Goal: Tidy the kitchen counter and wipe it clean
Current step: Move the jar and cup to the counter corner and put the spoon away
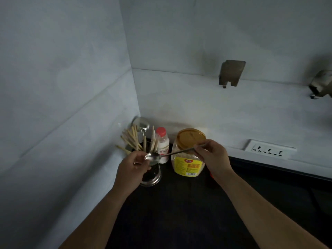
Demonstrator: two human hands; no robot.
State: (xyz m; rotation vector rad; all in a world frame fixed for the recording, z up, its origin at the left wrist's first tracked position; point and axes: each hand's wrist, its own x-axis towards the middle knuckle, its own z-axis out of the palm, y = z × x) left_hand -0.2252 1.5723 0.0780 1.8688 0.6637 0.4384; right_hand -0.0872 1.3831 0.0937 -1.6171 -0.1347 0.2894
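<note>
— The spoon point(152, 156): steel?
— Metal, polished and glossy; its bowl catches the light. The holder point(151, 178) is shiny metal too, with a bright rim at its foot.
— And the chopsticks point(132, 139)?
— Pale wood, matt.
— The bottle point(164, 144)?
— White plastic, smooth, under a red plastic cap point(160, 131). The jar point(175, 159) beside it is clear plastic, with an amber, see-through lid point(190, 139) and a yellow label point(186, 166) that has a slight sheen.
— What about the counter point(179, 212)?
— Dark and matt, finely speckled.
— And the wall point(197, 42)?
— Pale, smooth tile with a dull finish. The socket point(269, 150) on it is glossy white plastic; the bracket point(231, 72) higher up looks like dull, tarnished metal.
</note>
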